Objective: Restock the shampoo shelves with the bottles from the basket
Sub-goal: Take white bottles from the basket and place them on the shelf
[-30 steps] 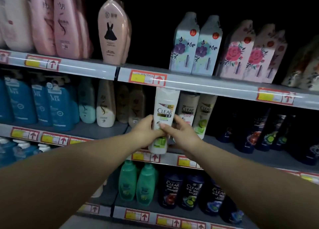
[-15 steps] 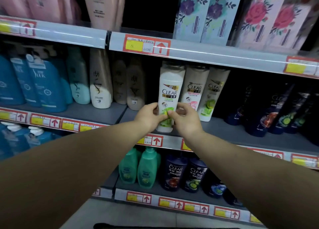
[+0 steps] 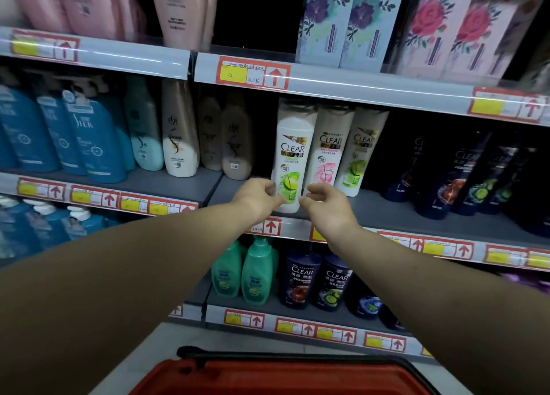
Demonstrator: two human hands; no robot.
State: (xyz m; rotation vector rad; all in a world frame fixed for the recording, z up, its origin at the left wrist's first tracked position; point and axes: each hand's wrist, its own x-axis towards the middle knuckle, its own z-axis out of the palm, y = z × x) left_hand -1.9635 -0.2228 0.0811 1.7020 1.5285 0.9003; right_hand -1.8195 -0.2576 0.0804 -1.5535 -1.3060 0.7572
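- The white CLEAR bottle stands upright at the front of the middle shelf, touching a pink-label CLEAR bottle on its right.
- The left hand has curled fingers against the bottle's lower left edge; I cannot tell whether it pinches or only touches.
- The right hand sits just beside the lower right edge, fingers loosely curled and grasping nothing.
- The step looks like setting and facing the bottle. To do it well, I would let go only once the base sits flat. I would then square the label to the aisle and line the front up with its neighbours, without knocking the pink one.
- It carries the same lime-green artwork as the green-label bottle two places along, so it may belong next to that one.
- "CLEAR" also reads on the dark bottles one shelf down.
- The blue bottles to the left read something like "SLEK".
- The yellow price tag above has a handwritten "12"; the rest is too blurred.
- The red basket waits below the arms; its contents are not visible.
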